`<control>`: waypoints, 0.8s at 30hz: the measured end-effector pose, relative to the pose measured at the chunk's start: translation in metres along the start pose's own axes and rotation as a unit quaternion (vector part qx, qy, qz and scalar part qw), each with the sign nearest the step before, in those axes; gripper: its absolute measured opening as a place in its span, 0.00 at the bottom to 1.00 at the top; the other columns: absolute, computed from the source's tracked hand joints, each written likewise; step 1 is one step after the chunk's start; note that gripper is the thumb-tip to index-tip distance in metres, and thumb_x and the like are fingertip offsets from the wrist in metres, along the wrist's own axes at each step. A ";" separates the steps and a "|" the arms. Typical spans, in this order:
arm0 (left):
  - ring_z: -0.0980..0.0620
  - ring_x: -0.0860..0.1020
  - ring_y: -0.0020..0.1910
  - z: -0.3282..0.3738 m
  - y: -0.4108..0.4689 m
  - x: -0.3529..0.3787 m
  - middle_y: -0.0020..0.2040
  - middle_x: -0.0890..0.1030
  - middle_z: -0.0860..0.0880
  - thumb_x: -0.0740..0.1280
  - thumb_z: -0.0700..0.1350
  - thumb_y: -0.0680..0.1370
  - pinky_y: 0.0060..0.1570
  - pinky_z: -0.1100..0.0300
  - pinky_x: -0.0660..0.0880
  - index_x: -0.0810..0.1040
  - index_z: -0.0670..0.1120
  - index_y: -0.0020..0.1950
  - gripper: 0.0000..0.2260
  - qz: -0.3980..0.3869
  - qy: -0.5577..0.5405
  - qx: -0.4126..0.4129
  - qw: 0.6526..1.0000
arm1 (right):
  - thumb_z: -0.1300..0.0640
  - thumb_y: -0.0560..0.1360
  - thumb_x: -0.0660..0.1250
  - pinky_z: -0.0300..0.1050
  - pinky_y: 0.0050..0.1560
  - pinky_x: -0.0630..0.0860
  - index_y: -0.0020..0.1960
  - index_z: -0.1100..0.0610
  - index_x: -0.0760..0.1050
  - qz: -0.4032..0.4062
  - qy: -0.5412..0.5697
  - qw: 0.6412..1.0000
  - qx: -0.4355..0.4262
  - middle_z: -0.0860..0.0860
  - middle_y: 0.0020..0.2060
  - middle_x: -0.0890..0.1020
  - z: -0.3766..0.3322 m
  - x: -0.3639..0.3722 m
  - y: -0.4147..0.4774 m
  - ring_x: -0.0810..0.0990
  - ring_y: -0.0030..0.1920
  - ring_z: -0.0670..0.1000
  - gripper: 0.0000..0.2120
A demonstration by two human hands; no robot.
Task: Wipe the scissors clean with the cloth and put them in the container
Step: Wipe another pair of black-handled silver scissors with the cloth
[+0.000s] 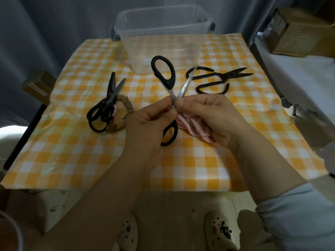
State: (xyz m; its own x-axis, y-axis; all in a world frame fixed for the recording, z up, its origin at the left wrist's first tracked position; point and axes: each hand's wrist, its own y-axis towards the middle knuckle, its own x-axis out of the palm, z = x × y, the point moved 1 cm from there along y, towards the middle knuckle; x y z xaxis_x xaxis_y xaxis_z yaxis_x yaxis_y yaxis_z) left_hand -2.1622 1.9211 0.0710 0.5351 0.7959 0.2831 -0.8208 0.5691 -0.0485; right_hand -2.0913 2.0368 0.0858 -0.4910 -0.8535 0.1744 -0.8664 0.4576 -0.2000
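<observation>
Currently the left hand (150, 115) and right hand (213, 113) pinch 1 scissors (164, 71), right also clutching 1 cloth (192, 128).

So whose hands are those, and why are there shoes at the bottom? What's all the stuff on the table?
The camera sits on a person's head and looks down, so you see their own hands and shoes. The left hand and right hand pinch open scissors with black handles. The right hand also holds a pink cloth for wiping. On the yellow checked table lie spare scissors on the left, dark metal shears on the right, and a clear container behind.
</observation>
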 end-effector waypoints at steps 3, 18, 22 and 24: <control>0.58 0.83 0.44 0.000 0.002 0.000 0.42 0.85 0.53 0.67 0.32 0.73 0.44 0.66 0.78 0.81 0.47 0.48 0.12 0.014 -0.018 -0.010 1.000 | 0.52 0.70 0.69 0.52 0.50 0.81 0.40 0.64 0.80 0.017 0.022 1.000 0.012 0.59 0.33 0.83 0.000 -0.002 0.002 0.83 0.39 0.57 0.14; 0.57 0.83 0.37 0.003 0.002 -0.004 0.35 0.84 0.54 0.68 0.31 0.71 0.41 0.62 0.81 0.81 0.46 0.44 0.11 0.042 -0.032 -0.051 0.997 | 0.66 0.75 0.67 0.39 0.30 0.78 0.47 0.66 0.78 -0.011 -0.105 0.991 -0.076 0.58 0.33 0.81 0.000 0.004 0.000 0.80 0.29 0.48 0.04; 0.57 0.82 0.38 0.006 0.003 -0.005 0.36 0.84 0.54 0.68 0.31 0.71 0.40 0.63 0.80 0.81 0.46 0.44 0.11 0.050 -0.042 -0.046 0.997 | 0.65 0.74 0.67 0.46 0.40 0.83 0.46 0.64 0.79 -0.038 -0.090 0.993 -0.066 0.55 0.34 0.84 -0.002 0.000 0.000 0.83 0.35 0.51 0.03; 0.58 0.82 0.37 0.005 0.003 -0.003 0.37 0.84 0.53 0.67 0.31 0.72 0.37 0.64 0.80 0.81 0.46 0.46 0.11 0.041 -0.045 -0.051 0.997 | 0.65 0.74 0.67 0.45 0.38 0.82 0.46 0.66 0.79 -0.037 -0.072 0.995 -0.064 0.55 0.32 0.83 -0.003 0.000 -0.001 0.83 0.33 0.51 0.04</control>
State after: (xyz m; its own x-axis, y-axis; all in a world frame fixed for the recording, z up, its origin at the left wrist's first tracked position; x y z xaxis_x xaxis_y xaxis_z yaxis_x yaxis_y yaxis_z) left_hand -2.1674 1.9189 0.0750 0.4435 0.8213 0.3589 -0.8341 0.5248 -0.1701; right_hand -2.0908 2.0371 0.0888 -0.4156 -0.9085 0.0431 -0.9086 0.4125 -0.0655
